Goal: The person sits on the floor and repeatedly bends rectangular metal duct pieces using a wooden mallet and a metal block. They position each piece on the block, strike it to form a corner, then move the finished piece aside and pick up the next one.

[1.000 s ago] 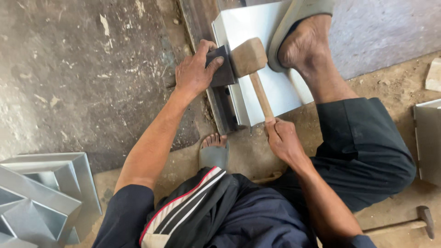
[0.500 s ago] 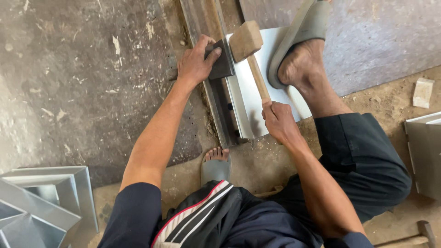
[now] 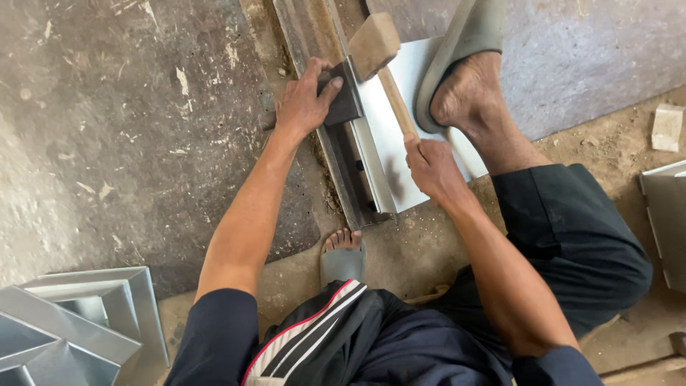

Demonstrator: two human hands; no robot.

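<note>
Mallet work moves up the fold: my right hand [image 3: 432, 166] grips the wooden mallet [image 3: 373, 44], left hand [image 3: 306, 104] clamps the dark steel block [image 3: 344, 101] farther along the grey sheet metal [image 3: 389, 136].

Mallet [image 3: 374, 44] now lifted farther up the sheet [image 3: 389, 136], head past the block [image 3: 343, 96]. Right hand [image 3: 431, 166] shifted up along the handle.

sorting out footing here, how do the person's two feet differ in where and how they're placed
The right foot presses on the metal sheet, heel lifted off its grey sandal; the left foot rests on the dirt floor, only its toes showing. The right is stretched forward, the left tucked under the body. Both wear grey sandals.
</note>
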